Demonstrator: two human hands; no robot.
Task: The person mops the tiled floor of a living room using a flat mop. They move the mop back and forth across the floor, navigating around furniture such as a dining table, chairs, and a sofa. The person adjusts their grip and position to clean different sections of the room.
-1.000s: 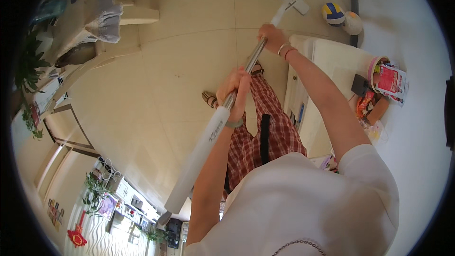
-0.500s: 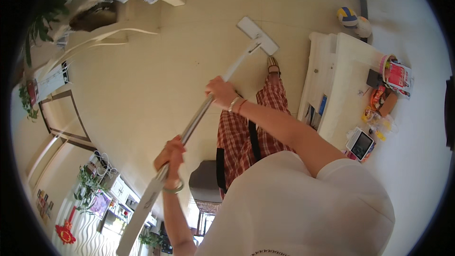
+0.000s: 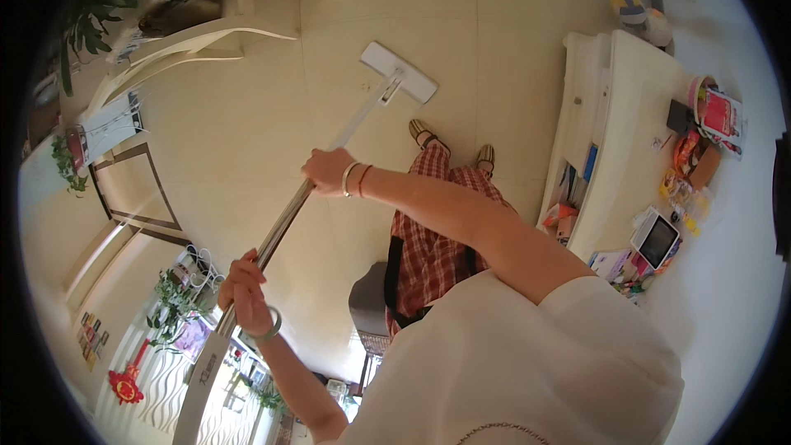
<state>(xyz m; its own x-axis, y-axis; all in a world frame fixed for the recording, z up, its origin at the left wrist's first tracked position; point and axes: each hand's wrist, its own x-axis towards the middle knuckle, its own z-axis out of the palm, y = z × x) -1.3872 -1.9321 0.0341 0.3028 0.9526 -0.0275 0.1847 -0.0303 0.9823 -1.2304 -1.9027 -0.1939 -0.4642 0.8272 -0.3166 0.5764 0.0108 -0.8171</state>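
A flat mop [image 3: 285, 219] with a silver-and-white pole slants across the view, from the lower left up to its white rectangular head [image 3: 416, 84] on the beige tiled floor. My right hand [image 3: 329, 171] is closed round the middle of the pole; a pale bracelet and a red string circle that wrist. Lower down, my left hand [image 3: 246, 290] grips the pole just above its wide white upper section, a pale green bangle on the wrist. Some left fingers look loosely curled. The mop head lies flat, ahead and to the left of my sandalled feet [image 3: 428, 137].
A long white cabinet [image 3: 620, 136] stands on the right, carrying snack packets, a basket and a small tablet-like screen [image 3: 657, 239]. Two balls [image 3: 640, 18] lie beyond it. A grey stool [image 3: 369, 301] is close by my legs. Curved pale furniture [image 3: 198, 37] edges the floor at the far left.
The mop head has swept left across the floor, away from my foot. Both hands have moved left with the pole, the left one also lower. My feet have shifted.
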